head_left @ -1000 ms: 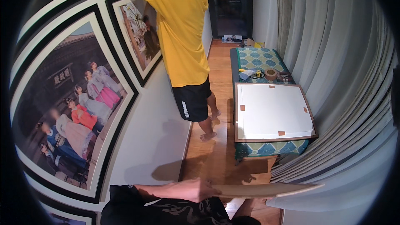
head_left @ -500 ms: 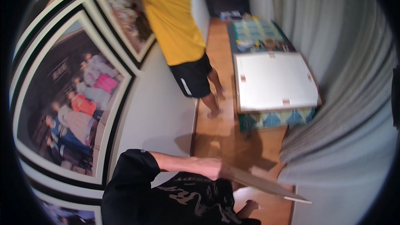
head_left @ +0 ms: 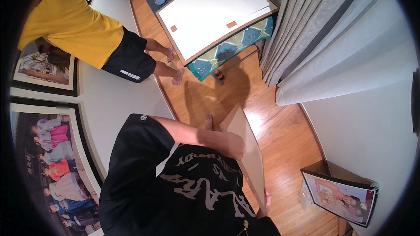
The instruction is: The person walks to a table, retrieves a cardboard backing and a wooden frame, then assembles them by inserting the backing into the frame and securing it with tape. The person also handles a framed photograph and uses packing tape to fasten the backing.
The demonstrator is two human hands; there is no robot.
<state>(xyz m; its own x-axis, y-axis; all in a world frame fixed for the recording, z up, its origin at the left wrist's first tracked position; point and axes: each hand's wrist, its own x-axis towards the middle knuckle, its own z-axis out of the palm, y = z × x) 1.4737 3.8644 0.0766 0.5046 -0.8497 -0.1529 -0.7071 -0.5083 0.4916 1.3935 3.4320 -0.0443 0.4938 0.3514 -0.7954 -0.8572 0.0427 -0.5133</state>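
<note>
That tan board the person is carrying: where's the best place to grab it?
By its two long edges, one hand from each side, as now: the left hand grips the near edge of the tan board, the right hand the lower end. It is thin, flat and held tilted.

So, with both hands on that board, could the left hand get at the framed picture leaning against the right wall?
Probably not as things stand. The left hand grips the upper edge of the board, and that board stands between it and the framed picture. The right hand at the board's lower end is nearer.
</note>
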